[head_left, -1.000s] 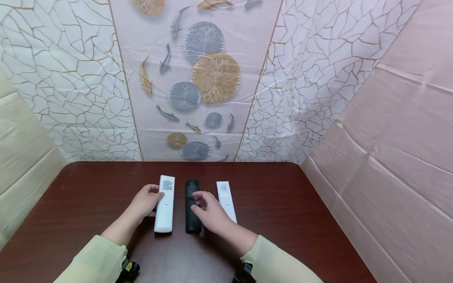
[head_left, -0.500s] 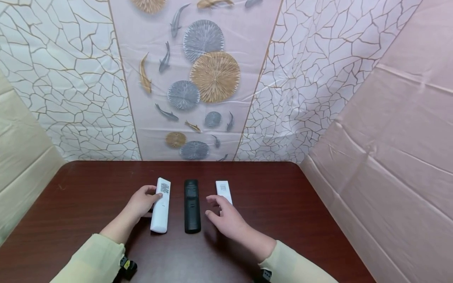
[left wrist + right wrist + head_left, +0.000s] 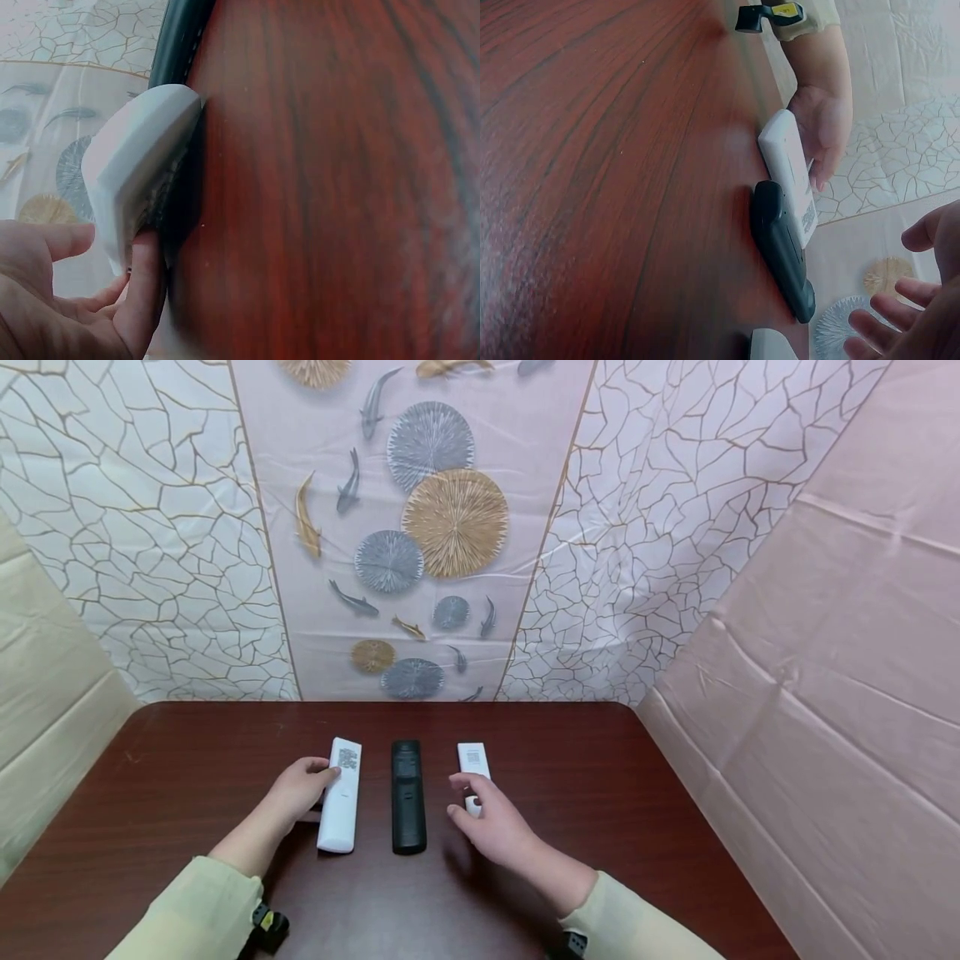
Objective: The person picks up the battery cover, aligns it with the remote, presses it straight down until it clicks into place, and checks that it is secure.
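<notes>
Three remote controls lie roughly side by side in the head view, backs facing up. My left hand [image 3: 298,792] grips the left white remote control [image 3: 342,810], thumb at its upper left edge. In the left wrist view a finger [image 3: 145,281] reaches under that remote, whose near side looks tilted. The black remote control [image 3: 408,814] lies in the middle, touched by neither hand. Over the right white remote control [image 3: 473,762] hovers my right hand [image 3: 501,827], its fingers loosely bent and apart, hiding the lower part. In the right wrist view those fingers hold nothing.
All three lie on a dark red-brown wooden table [image 3: 600,793] with rounded far corners. A patterned cloth [image 3: 420,610] hangs behind it, and pale fabric walls [image 3: 825,635] close in the sides. Each wrist carries a small black camera [image 3: 270,930].
My right hand has moved right, from over the black remote to the right white one. The left hand has shifted the left white remote slightly leftward.
</notes>
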Motion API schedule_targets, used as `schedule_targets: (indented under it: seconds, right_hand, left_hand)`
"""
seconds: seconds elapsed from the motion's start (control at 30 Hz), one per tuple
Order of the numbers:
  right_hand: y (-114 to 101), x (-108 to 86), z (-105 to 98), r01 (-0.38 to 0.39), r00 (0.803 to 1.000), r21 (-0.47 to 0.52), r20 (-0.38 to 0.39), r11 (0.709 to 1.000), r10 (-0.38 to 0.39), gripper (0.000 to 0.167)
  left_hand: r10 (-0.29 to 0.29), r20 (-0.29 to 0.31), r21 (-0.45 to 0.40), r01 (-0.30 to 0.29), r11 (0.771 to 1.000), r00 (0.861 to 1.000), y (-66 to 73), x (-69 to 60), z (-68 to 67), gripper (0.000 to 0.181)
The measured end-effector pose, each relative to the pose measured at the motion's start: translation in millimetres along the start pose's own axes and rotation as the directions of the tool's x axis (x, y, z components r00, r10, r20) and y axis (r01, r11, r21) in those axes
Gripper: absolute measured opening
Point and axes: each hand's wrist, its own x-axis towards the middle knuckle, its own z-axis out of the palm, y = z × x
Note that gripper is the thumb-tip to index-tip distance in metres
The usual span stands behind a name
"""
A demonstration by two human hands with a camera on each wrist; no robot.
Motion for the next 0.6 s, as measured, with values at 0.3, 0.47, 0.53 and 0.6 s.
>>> schedule_targets:
  seconds: [0.3,0.47,0.53,0.6]
  right_hand:
    - [8,-4.7,-9,-0.013,1.0,-0.031,-0.027,0.999,0.012,0.043]
    - [14,-7.2,-12,0.005,0.997,-0.081,-0.072,0.997,-0.011,0.042]
    - [16,-7.7,-13,0.004,0.997,-0.083,-0.078,0.997,-0.01,0.042]
    - [18,-8.2,-14,0.002,0.997,-0.079,-0.08,0.997,-0.009,0.042]
  left_hand:
    - [0.022,0.021,0.081,-0.024,0.996,1.0,4.4,-7.9,0.2,0.061]
    - [0.011,0.023,0.139,-0.014,0.99,1.0,5.9,-13.9,-2.0,0.062]
    - [0.014,0.024,0.163,-0.018,0.986,1.0,5.4,-15.4,-3.2,0.062]
    - [0.024,0.027,0.176,-0.028,0.984,0.999,5.0,-16.5,-4.2,0.062]
